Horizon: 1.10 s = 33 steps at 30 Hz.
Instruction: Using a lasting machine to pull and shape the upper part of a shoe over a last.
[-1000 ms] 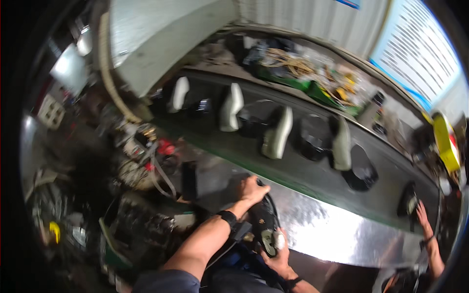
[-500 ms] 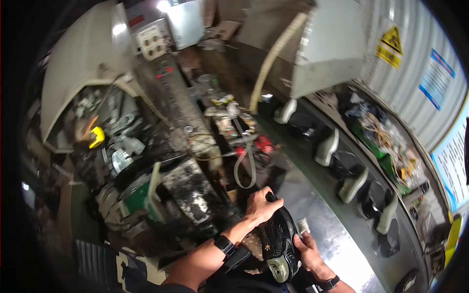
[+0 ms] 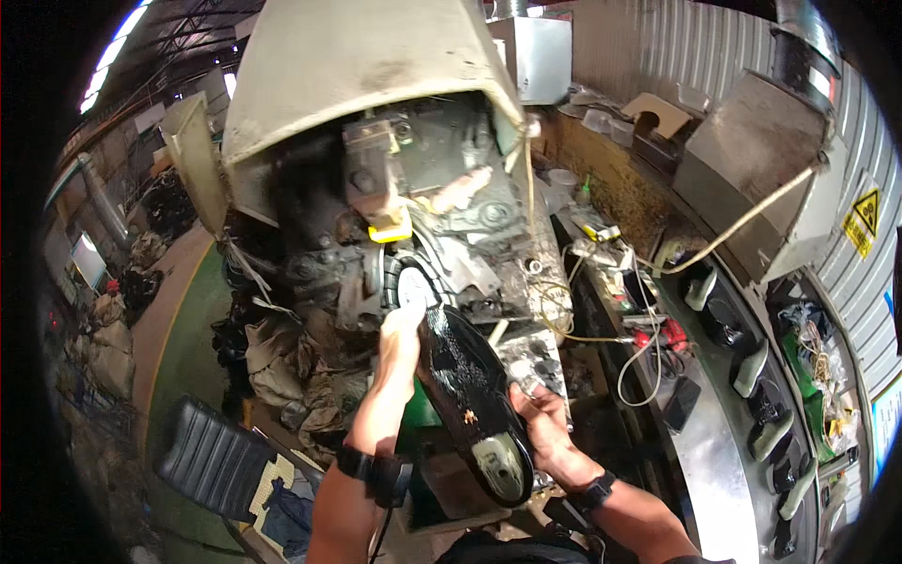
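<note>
Between my hands lies a black shoe upper (image 3: 456, 371) on a last, tilted, its far end toward the machine. The pale green top of the last (image 3: 500, 462) shows at the near end. My left hand (image 3: 402, 343) grips the far end of the shoe from the left; glare washes out part of its fingers. My right hand (image 3: 545, 423) holds the near end's right side, and a small whitish piece (image 3: 523, 376) shows by its thumb, too unclear to name. Just beyond my left hand is the machine's metal head (image 3: 376, 174) with a yellow part (image 3: 390, 230).
A large beige hood (image 3: 376, 56) covers the machine. On the right, a conveyor (image 3: 695, 442) carries several black shoes on pale lasts (image 3: 750, 368). Nearer are a red tool (image 3: 669, 336), a looped hose (image 3: 631, 376) and a dark phone-like slab (image 3: 682, 404). A black chair (image 3: 211, 456) stands at left.
My view has swung left to face the hooded machine. Both hands have carried the shoe from beside the metal bench to the machine's front, its far end now close to the machine head.
</note>
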Available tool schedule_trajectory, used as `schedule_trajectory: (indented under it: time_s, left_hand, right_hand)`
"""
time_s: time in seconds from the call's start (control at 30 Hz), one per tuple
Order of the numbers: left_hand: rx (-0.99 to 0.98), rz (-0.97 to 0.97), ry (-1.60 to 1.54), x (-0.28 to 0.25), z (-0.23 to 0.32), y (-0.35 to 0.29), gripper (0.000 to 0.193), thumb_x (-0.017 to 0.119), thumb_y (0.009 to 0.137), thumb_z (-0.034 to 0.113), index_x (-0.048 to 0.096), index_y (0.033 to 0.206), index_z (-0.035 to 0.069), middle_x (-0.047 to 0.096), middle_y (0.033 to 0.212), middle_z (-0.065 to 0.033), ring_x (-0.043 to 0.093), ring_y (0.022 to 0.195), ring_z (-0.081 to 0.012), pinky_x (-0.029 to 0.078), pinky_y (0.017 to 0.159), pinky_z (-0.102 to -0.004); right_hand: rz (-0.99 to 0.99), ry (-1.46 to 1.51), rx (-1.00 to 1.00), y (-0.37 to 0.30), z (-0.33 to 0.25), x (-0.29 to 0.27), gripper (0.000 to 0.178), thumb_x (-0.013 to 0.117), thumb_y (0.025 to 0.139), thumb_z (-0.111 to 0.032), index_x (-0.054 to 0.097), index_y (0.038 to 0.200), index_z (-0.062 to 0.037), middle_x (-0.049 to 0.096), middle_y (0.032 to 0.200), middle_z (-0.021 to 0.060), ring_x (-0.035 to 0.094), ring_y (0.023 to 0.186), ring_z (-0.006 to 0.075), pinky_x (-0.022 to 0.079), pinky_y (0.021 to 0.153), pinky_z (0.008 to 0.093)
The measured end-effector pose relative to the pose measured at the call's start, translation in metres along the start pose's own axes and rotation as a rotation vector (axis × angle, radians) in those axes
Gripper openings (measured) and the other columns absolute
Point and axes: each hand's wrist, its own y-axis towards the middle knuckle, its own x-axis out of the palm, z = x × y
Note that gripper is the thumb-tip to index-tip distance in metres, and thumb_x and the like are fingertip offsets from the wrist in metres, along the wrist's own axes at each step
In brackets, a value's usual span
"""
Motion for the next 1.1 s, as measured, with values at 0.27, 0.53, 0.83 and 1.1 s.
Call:
schedule_trajectory:
  time_s: [0.27,0.53,0.83,1.1]
  left_hand:
    - [-0.253,-0.193,-0.797,-0.06,-0.049,-0.022,0.051,0.051,0.103,0.046,0.063,0.13,0.005,0.068,0.128,-0.0114,0.064,0.114,-0.0286,0.048,0.104,-0.0435]
    - [-0.472,-0.011,-0.861,-0.052,-0.065,0.045,0.041,0.048,0.107,0.037,0.068,0.121,0.004,0.072,0.115,-0.0108,0.069,0.102,-0.0286,0.055,0.094,-0.0436]
    - [-0.45,0.16,-0.847,-0.051,-0.107,0.055,0.039,0.06,0.104,0.035,0.066,0.124,0.002,0.069,0.123,-0.0089,0.066,0.106,-0.023,0.053,0.095,-0.0403]
    - [-0.165,0.431,-0.582,-0.046,-0.163,0.069,0.026,0.065,0.103,0.03,0.071,0.107,0.006,0.071,0.098,-0.0001,0.067,0.085,-0.0125,0.055,0.074,-0.0278]
  right_hand:
    - [-0.061,0.117,0.017,0.085,0.033,0.087,0.008,0.065,0.1,-0.01,0.071,0.101,-0.0045,0.073,0.092,0.0041,0.068,0.078,0.0136,0.057,0.071,0.0308]
    - [-0.048,0.205,0.039,0.147,0.052,0.096,0.006,0.063,0.101,-0.012,0.059,0.097,-0.0095,0.063,0.091,0.0015,0.064,0.082,0.0146,0.057,0.075,0.0331]
    - [-0.127,0.321,0.2,0.169,0.06,0.075,0.016,0.069,0.097,-0.015,0.064,0.109,-0.0057,0.07,0.101,0.0046,0.069,0.091,0.0177,0.06,0.082,0.0365]
    - [-0.106,0.241,0.153,0.187,0.085,0.063,0.023,0.063,0.103,-0.021,0.064,0.117,-0.0028,0.072,0.108,0.006,0.07,0.093,0.0171,0.059,0.082,0.0339]
